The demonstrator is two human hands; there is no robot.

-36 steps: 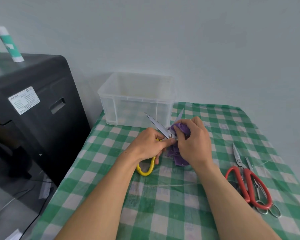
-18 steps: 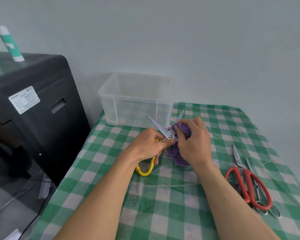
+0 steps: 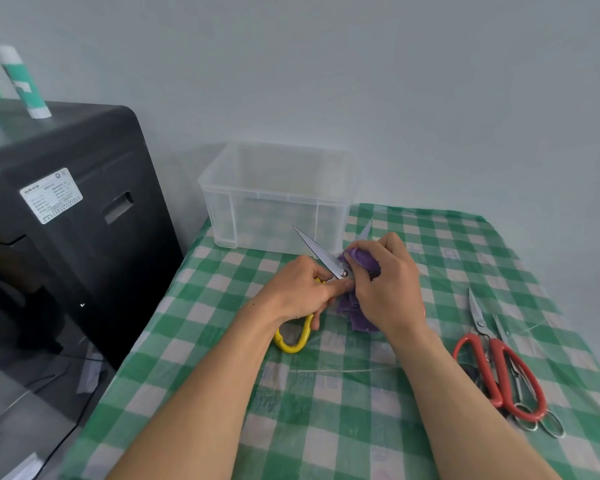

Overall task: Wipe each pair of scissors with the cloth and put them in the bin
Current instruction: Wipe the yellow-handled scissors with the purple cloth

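My left hand [image 3: 300,289] grips the yellow-handled scissors [image 3: 293,336] by the handles, blades spread open and pointing up toward the bin. My right hand [image 3: 387,284] pinches the purple cloth [image 3: 359,315] around the right blade, near the pivot. Only that blade's tip shows above the cloth. The clear plastic bin [image 3: 278,199] stands just behind the hands, at the table's back left. Red-handled scissors [image 3: 497,367] and small silver scissors [image 3: 534,415] lie on the checked cloth to the right.
A green-and-white checked tablecloth [image 3: 326,427] covers the table. A black machine [image 3: 66,209] stands left of the table with white-and-green bottles [image 3: 21,81] on top. A pale wall is close behind the bin.
The hands, scissors and cloth have hardly shifted; my right hand has only moved slightly on the blade.
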